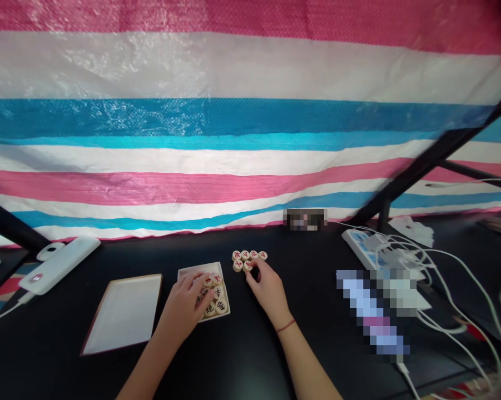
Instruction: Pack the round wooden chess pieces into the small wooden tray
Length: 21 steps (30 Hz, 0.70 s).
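I'm facing sheeting (108,122) of woven plastic, creased, glossy in patches. Worktop (242,355) is looking smooth, soft sheen. I'm seeing smooth round pieces (221,306), wood or plastic, can't tell; box (204,268) and lid (125,311) looking like matt card; power strip (356,244) and white device (67,264), smooth plastic.

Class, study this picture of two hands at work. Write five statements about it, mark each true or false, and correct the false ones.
1. The left hand is over the white box. True.
2. The white box is empty. False: it holds round pieces.
3. The right hand is at the loose pieces. True.
4. The loose pieces bear blue marks. False: their visible marks are red.
5. The lid lies left of the white box. True.
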Available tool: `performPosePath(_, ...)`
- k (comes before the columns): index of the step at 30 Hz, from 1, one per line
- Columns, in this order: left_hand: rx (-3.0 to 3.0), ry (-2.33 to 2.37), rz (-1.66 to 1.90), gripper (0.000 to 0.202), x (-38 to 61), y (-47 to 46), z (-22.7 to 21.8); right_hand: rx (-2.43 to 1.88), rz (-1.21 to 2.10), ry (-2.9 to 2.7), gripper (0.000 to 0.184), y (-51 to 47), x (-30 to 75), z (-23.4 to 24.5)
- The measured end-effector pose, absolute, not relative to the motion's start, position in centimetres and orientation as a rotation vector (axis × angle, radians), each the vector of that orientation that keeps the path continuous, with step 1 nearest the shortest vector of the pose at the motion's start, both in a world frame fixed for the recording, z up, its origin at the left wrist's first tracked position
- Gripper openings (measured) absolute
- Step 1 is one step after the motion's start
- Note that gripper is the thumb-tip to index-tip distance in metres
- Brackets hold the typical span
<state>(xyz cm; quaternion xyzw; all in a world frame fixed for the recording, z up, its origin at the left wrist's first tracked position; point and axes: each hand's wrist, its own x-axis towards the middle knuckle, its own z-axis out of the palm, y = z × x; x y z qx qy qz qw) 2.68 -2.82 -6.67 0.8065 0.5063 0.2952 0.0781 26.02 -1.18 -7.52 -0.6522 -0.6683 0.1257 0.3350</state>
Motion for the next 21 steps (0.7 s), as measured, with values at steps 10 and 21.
performPosePath(10,2.418,1.533,0.85,0.031,2.8,-2.9,-6.4,-1.692,0.254,-1.736,0.012,-1.2,25.8,-7.6)
performPosePath(21,2.417,1.566,0.851,0.032,2.8,-2.6,-6.6,-1.588,0.249,-1.634,0.012,-1.7,25.0,-6.7)
